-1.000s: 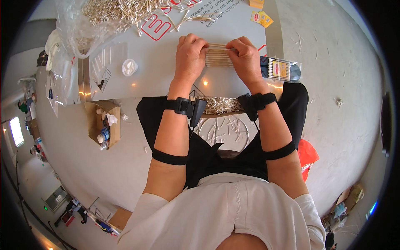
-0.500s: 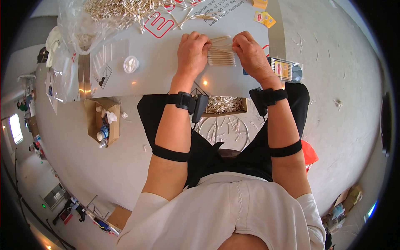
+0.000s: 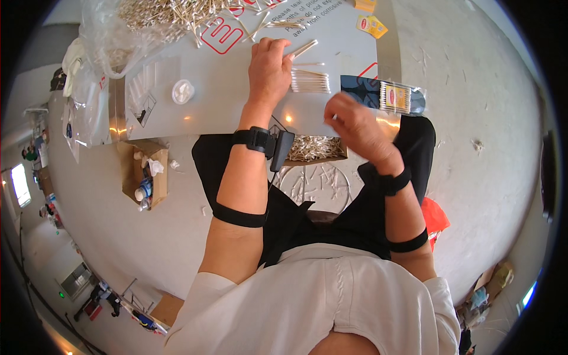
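Observation:
Above the table, my left hand (image 3: 269,74) is closed, and a couple of cotton swabs (image 3: 305,48) stick out from its fingertips, pointing up to the right. Beside its fingers lies a neat row of cotton swabs (image 3: 310,81), side by side on the grey sheet, with one lying slightly apart above the row. My right hand (image 3: 358,124) is at the table's near edge, clear of the row; its fingers are bent and smeared by motion, so whether they hold anything is unclear. Below it is a cardboard box of loose swabs (image 3: 316,148).
A large heap of swabs (image 3: 171,15) and a clear plastic bag (image 3: 97,47) occupy the far left. A round white tub (image 3: 183,92) stands left. At right lies a packet of swabs (image 3: 395,97) on a dark strip; yellow cards (image 3: 371,26) lie beyond. A carton (image 3: 145,174) stands on the floor.
My right hand has pulled back from the row toward me, over the table's near edge. My left hand has moved slightly up and now shows swabs slanting from its fingertips.

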Available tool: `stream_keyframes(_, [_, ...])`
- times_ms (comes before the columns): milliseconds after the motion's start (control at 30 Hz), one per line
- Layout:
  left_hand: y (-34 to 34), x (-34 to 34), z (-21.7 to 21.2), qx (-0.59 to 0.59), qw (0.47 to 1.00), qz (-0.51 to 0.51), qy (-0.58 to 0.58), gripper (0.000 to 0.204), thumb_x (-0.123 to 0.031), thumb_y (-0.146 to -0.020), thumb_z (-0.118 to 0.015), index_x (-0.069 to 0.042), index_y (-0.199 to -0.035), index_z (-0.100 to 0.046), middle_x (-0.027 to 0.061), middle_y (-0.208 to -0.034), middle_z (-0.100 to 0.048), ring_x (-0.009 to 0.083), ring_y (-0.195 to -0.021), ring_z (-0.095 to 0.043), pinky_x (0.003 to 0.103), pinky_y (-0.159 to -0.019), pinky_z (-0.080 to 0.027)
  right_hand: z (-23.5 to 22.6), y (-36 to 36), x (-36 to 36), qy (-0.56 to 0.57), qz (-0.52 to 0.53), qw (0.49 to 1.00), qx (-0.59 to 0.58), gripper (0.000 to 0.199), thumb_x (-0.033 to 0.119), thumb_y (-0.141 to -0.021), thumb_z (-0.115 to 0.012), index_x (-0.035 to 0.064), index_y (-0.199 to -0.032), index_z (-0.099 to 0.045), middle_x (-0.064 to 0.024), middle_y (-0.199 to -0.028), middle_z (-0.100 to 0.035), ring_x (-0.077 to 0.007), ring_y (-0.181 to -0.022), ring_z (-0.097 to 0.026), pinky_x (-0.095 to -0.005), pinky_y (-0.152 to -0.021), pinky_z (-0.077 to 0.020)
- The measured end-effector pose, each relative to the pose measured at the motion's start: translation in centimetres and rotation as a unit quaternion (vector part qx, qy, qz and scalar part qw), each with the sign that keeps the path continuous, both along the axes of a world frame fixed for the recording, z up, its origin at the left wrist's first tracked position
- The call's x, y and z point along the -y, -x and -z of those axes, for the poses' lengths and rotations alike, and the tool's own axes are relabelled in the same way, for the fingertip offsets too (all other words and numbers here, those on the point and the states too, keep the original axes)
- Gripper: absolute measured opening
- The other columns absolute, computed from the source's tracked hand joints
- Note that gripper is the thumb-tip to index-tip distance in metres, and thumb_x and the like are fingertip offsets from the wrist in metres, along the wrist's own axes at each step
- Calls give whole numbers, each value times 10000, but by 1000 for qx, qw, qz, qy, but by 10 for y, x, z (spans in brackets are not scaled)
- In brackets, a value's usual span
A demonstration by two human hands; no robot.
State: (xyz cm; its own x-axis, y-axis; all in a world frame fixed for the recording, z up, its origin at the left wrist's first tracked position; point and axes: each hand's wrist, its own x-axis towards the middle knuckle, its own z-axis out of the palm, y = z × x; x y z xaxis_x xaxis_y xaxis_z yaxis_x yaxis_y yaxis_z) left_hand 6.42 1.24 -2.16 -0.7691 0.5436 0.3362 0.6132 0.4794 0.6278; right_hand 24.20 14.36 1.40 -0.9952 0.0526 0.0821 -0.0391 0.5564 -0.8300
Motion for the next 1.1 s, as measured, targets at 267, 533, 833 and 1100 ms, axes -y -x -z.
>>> stream_keyframes(267, [0, -14, 1, -37, 996, 51, 68, 152, -64, -815, -696, -94, -954, -643, 48, -1002, -594, 285, -994, -530, 429, -851, -416, 22, -4, 44, 342, 111, 915, 183, 250, 57, -925, -597, -46, -1153, -599, -73, -785, -679, -123, -579, -575, -247, -541, -457])
stream_keyframes(533, [-44, 1, -4, -168, 971, 74, 154, 462, -263, -886, -661, -50, -1280, -548, 123, -1373, -516, 314, -1305, -445, 511, -1075, -331, 12, 2, 32, 460, 241, 839, 164, 183, 31, -916, -592, -74, -1062, -626, -82, -776, -678, -84, -562, -568, -211, -508, -436])
stream_keyframes(833, [-57, -7, 5, -110, 964, 63, 235, 848, -568, -914, -532, -17, -1506, -279, 180, -1579, -267, 321, -1477, -215, 536, -1186, -147, 28, 2, 27, 410, 405, 815, -55, 102, 51, -945, -598, -15, -997, -657, -24, -811, -660, -56, -649, -542, -200, -573, -438])
stream_keyframes(1100, [-96, -1, 6, -59, 973, 77, 211, 879, -523, -873, -616, 30, -1481, -306, 212, -1577, -245, 336, -1481, -193, 514, -1197, -130, 36, 2, 22, 421, 408, 791, -175, 258, 190, -1023, -521, -6, -1149, -633, -70, -1097, -653, -143, -1036, -605, -291, -930, -486])
